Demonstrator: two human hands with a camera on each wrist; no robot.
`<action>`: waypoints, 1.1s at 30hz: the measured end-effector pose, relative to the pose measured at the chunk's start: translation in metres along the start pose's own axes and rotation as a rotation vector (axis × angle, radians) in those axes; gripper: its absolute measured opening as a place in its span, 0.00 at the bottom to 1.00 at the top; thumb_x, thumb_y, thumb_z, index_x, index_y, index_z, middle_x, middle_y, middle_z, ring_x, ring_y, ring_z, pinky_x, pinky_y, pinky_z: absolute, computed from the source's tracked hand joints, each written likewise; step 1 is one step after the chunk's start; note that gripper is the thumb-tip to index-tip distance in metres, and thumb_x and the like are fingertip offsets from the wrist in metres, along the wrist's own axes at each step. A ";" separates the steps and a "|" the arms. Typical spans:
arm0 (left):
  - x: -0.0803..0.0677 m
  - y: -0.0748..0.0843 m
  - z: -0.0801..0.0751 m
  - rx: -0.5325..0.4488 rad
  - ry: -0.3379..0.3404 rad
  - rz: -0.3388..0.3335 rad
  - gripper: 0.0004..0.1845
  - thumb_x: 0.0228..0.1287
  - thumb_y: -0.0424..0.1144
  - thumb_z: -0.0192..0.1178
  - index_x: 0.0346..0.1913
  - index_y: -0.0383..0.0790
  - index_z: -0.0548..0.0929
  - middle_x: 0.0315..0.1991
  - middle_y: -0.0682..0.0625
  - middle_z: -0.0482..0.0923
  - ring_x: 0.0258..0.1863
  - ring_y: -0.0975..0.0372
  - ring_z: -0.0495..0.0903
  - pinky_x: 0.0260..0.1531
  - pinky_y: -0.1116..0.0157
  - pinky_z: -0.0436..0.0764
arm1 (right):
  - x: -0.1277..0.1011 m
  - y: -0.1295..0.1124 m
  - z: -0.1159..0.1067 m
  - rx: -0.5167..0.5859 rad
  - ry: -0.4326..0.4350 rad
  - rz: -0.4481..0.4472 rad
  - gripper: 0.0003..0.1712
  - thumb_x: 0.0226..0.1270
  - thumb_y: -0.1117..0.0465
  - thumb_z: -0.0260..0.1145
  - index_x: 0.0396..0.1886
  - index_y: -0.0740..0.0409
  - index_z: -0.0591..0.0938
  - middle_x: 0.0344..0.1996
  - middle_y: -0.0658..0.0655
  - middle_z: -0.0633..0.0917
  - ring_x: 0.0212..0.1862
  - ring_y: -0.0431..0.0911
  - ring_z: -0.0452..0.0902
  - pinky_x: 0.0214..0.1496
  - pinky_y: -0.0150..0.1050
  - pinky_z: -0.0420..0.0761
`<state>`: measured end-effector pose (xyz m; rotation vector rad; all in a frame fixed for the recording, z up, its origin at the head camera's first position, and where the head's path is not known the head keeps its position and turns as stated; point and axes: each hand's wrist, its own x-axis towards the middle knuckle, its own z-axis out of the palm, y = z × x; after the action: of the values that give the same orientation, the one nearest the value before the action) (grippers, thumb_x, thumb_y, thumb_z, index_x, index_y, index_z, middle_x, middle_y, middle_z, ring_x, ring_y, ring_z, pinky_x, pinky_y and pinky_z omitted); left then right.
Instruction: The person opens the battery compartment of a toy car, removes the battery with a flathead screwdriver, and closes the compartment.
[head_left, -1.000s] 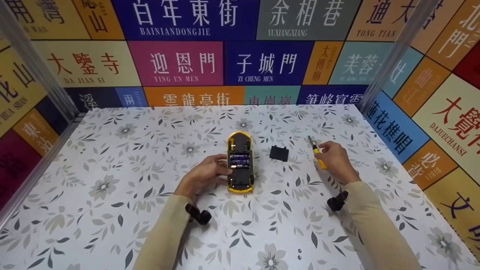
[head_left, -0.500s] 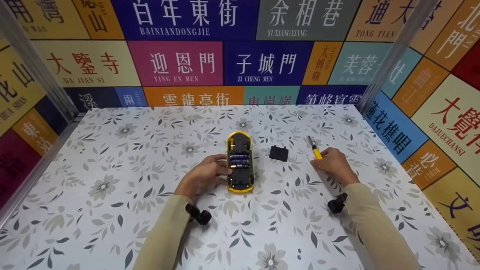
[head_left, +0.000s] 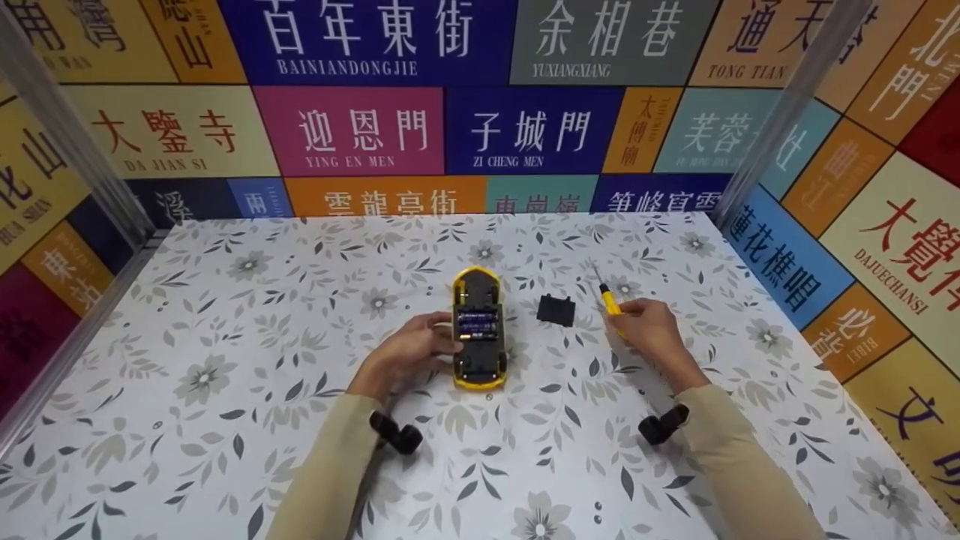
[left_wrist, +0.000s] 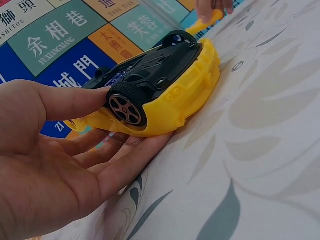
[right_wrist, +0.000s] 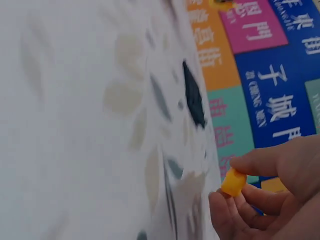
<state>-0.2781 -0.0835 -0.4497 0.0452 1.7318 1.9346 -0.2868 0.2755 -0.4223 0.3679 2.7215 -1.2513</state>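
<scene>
A yellow toy car (head_left: 480, 364) lies upside down, black underside up. Several batteries (head_left: 478, 324) fill its uncovered battery compartment. My left hand (head_left: 409, 349) grips the car's left side; in the left wrist view the thumb presses by a black wheel (left_wrist: 126, 109) and the fingers reach under the yellow body. To the right, my right hand (head_left: 651, 330) pinches a screwdriver (head_left: 611, 304) by its yellow handle, the thin shaft pointing away and slightly left. The right wrist view shows only the handle's end (right_wrist: 233, 182) between thumb and fingers. A black battery cover (head_left: 556, 310) lies between car and screwdriver.
The table (head_left: 247, 450) has a white floral covering. Panels printed with large characters (head_left: 536, 127) stand along its back and sides, with clear corner posts (head_left: 780, 127). A black camera sits on each wrist, the right one (head_left: 664, 424) close over the table.
My right hand has taken hold of the screwdriver's handle and shifted it left, turning its shaft slightly. My left hand stays on the car. The head view has tilted up a little.
</scene>
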 end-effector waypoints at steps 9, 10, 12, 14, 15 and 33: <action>0.001 0.001 0.001 0.038 -0.011 0.002 0.32 0.61 0.21 0.54 0.71 0.33 0.66 0.61 0.35 0.78 0.50 0.53 0.85 0.51 0.53 0.88 | -0.024 -0.022 0.003 0.058 0.034 -0.097 0.23 0.72 0.53 0.64 0.60 0.63 0.80 0.47 0.60 0.82 0.42 0.45 0.76 0.39 0.27 0.82; 0.001 0.001 0.001 0.036 -0.012 0.003 0.32 0.61 0.21 0.54 0.71 0.33 0.66 0.61 0.34 0.78 0.50 0.53 0.85 0.51 0.53 0.88 | -0.027 -0.024 0.003 0.053 0.037 -0.103 0.23 0.72 0.53 0.64 0.59 0.62 0.81 0.47 0.59 0.82 0.43 0.45 0.76 0.39 0.27 0.82; 0.000 0.002 0.001 0.038 -0.009 0.003 0.32 0.60 0.22 0.54 0.71 0.33 0.66 0.61 0.34 0.78 0.51 0.52 0.85 0.51 0.53 0.88 | -0.031 -0.027 0.002 0.044 0.039 -0.115 0.23 0.72 0.52 0.65 0.58 0.62 0.81 0.47 0.59 0.83 0.43 0.46 0.76 0.39 0.27 0.81; 0.000 0.002 0.000 0.037 -0.005 -0.001 0.33 0.60 0.22 0.54 0.70 0.34 0.67 0.62 0.35 0.78 0.51 0.52 0.85 0.52 0.53 0.88 | -0.035 -0.031 0.002 0.038 0.047 -0.127 0.23 0.71 0.51 0.65 0.57 0.62 0.82 0.47 0.60 0.83 0.43 0.46 0.76 0.39 0.27 0.80; -0.001 0.002 0.001 0.036 -0.003 -0.003 0.33 0.60 0.22 0.54 0.70 0.34 0.67 0.62 0.35 0.78 0.52 0.51 0.85 0.52 0.53 0.88 | -0.036 -0.032 0.002 0.031 0.051 -0.134 0.23 0.71 0.51 0.65 0.57 0.62 0.82 0.47 0.60 0.84 0.44 0.46 0.77 0.40 0.28 0.80; 0.000 0.001 -0.002 0.034 -0.034 -0.003 0.33 0.62 0.22 0.54 0.72 0.33 0.64 0.63 0.33 0.76 0.55 0.50 0.83 0.54 0.51 0.87 | -0.048 -0.055 0.010 0.046 0.106 -0.224 0.23 0.68 0.49 0.69 0.54 0.60 0.82 0.51 0.64 0.83 0.42 0.49 0.80 0.39 0.29 0.79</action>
<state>-0.2793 -0.0849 -0.4489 0.0878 1.7413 1.8917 -0.2551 0.2249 -0.3784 0.1400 2.8932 -1.3869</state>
